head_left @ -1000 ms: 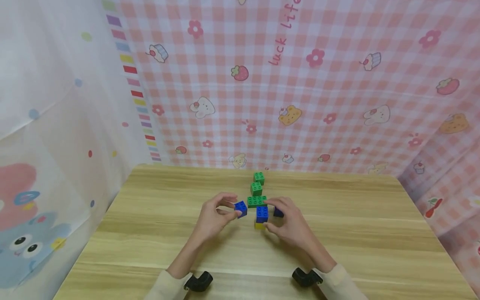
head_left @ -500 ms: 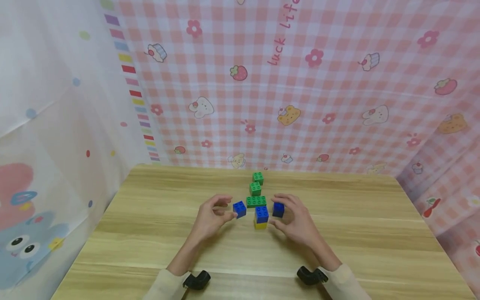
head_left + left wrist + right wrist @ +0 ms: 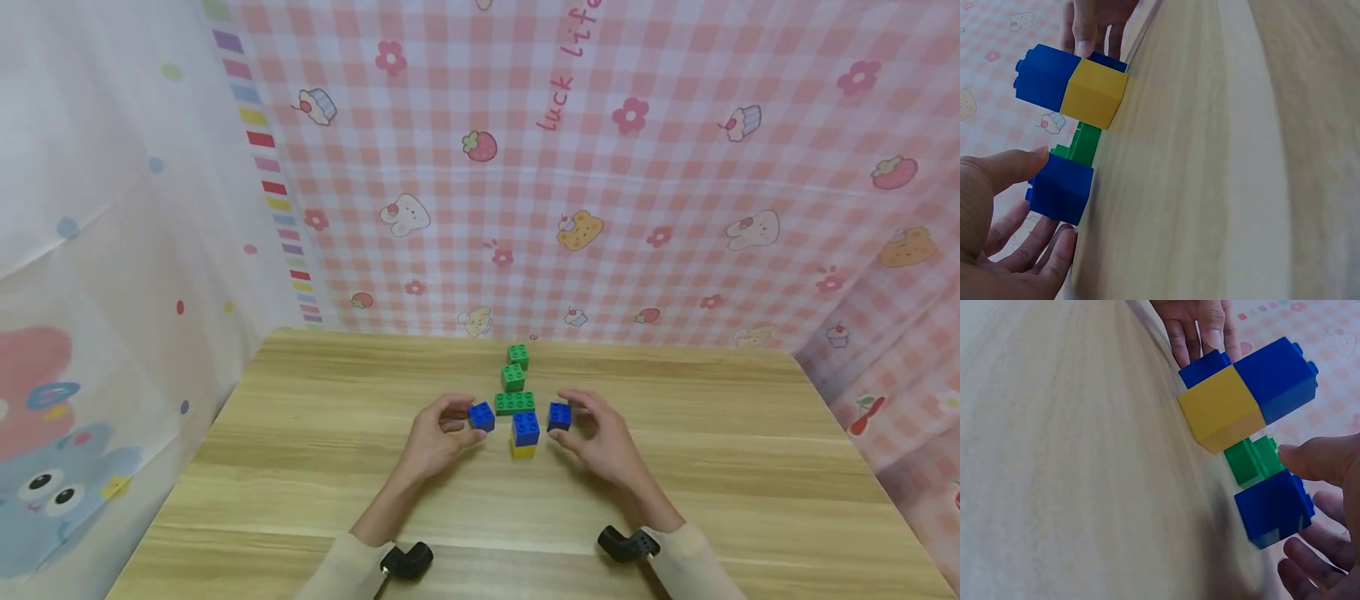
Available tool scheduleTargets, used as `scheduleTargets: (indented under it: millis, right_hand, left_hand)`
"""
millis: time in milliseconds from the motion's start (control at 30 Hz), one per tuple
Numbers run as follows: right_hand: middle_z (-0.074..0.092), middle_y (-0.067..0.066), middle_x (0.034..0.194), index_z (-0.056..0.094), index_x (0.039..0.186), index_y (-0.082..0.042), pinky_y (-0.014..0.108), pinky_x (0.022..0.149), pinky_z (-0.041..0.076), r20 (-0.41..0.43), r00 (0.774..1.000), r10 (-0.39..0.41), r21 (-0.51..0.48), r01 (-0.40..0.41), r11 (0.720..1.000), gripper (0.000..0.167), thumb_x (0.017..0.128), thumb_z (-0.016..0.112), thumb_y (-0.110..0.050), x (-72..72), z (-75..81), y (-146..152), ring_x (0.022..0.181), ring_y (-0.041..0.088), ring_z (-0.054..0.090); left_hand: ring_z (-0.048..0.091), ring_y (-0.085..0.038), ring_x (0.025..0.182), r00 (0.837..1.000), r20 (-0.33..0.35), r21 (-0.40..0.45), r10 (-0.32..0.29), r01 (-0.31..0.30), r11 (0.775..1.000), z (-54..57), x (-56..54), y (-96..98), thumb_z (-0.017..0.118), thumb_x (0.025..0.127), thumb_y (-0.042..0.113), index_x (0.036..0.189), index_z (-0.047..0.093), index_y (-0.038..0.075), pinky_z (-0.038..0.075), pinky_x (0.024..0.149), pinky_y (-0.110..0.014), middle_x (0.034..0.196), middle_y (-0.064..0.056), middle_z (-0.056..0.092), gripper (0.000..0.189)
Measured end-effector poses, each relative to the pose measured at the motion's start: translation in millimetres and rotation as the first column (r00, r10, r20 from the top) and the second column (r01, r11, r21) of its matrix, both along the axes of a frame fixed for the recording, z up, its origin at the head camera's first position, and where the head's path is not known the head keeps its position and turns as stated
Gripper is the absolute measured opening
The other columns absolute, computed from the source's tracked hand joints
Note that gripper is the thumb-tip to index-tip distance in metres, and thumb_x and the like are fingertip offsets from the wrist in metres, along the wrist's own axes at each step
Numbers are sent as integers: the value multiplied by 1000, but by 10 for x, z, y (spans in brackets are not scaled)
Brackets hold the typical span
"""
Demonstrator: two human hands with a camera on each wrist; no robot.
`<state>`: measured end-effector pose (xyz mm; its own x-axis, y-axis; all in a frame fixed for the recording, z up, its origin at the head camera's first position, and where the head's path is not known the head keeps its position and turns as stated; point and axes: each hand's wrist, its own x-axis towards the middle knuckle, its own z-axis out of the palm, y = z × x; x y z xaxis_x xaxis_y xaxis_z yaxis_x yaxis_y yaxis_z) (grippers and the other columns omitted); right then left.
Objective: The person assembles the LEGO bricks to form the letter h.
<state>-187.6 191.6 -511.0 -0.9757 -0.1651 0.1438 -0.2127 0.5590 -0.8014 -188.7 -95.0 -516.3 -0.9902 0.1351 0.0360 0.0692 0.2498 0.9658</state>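
In the head view my left hand [image 3: 438, 437] holds a blue toy brick [image 3: 482, 417] at its side, thumb in front and fingers behind. My right hand [image 3: 603, 437] has thumb and fingers about another blue brick [image 3: 559, 416]; its wrist view shows the thumb [image 3: 1313, 459] at one edge and curled fingers near the opposite edge. Between the hands stands a blue brick [image 3: 526, 427] stacked on a yellow brick [image 3: 523, 451]; neither hand grips this stack. Contact of the fingertips behind both held bricks is partly hidden.
Behind the stack lies a long green brick [image 3: 514, 403]. Two smaller green bricks [image 3: 513, 377] stand farther back in a rough line. The wooden table [image 3: 315, 467] ends at a pink checked cloth [image 3: 525, 183].
My right hand has moved from beside the blue-and-yellow stack to the right, onto the blue brick there. My left hand has stayed at its brick, its fingers shifting slightly. The bricks look unmoved.
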Motion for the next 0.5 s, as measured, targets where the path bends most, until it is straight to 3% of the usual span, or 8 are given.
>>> scheduleTargets:
  millis: [233,500]
  right_hand:
    - [64,12,140,61,139,-11,47,117,47,118,992,-43,-106,56,993,51,92,79,-15,-21,-79,5,133,33,59]
    - [68,10,133,66,134,-13,46,115,49,99,993,-71,-135,84,987,44,92,78,-18,-8,-118,-8,125,29,63]
  left_hand:
    - [64,-27,116,1000,30,-22,8,-8,1000,-36,-41,66,85,83,8,131,65,7,57,103,-42,127,-13,68,51]
    - [65,-23,103,998,49,-34,28,-26,999,-52,-50,87,85,83,11,125,70,12,57,89,-29,117,-11,70,46]
